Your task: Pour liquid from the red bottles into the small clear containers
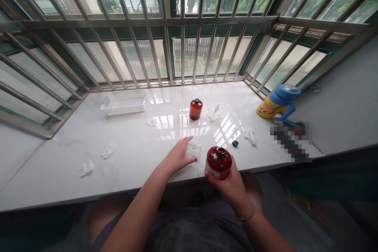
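Observation:
My right hand (233, 187) is wrapped round a dark red bottle (219, 163) with an uncapped black neck and a pale label, held tilted slightly over the table's front edge. My left hand (179, 154) rests on the table, its thumb and fingers at opposite sides of a small clear plastic square box (194, 149). A round black cap (235, 143) lies right of the bottle. Farther back stands a second red bottle (195, 109) with a black top. Beside it is a clear square holder (215, 113) with a whitish upright piece.
A white perforated basket (124, 108) sits at the back left. Crumpled tissues (86, 169) lie on the white tabletop (124, 169). A blue and yellow flask (277, 101) stands at the right, near a blurred-out item (291, 143). Metal window bars (183, 53) enclose the back.

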A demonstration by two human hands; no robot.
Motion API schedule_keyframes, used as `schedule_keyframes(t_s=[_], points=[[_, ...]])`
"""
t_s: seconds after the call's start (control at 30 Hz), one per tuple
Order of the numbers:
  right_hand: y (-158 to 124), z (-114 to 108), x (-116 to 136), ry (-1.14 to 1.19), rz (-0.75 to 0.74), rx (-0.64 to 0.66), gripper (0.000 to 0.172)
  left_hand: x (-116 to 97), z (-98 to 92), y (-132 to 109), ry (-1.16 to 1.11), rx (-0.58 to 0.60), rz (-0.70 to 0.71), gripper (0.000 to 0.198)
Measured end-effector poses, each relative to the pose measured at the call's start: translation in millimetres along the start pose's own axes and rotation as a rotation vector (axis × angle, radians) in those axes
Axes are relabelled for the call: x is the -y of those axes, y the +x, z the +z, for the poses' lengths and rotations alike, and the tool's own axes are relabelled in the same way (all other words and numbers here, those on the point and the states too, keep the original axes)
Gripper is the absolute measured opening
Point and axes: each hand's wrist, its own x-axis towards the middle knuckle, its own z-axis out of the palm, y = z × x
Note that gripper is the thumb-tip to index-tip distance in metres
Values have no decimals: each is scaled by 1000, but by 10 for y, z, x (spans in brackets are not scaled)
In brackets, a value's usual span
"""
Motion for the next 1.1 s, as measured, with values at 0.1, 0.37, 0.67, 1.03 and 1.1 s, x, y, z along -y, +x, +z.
schedule_keyframes(t_s=[0.1, 0.37, 0.67, 1.03, 1.1], points=[[33, -47, -50, -22, -3, -3, 78, 33, 29, -13, -19, -30, -102, 89], [64, -61, -42, -207, -29, -16, 81, -104, -128, -361, -154, -225, -110, 71], [165, -54, -51, -420, -288, 64, 74, -363, -341, -922, -70, -334, -47, 71], [212, -28, -23, -544, -568, 167, 72, -432, -301, -1117, 35, -333, -8, 76], [223, -52, -38, -571, -579, 172, 72, -428, -298, -1116, 23, -328, -7, 76]])
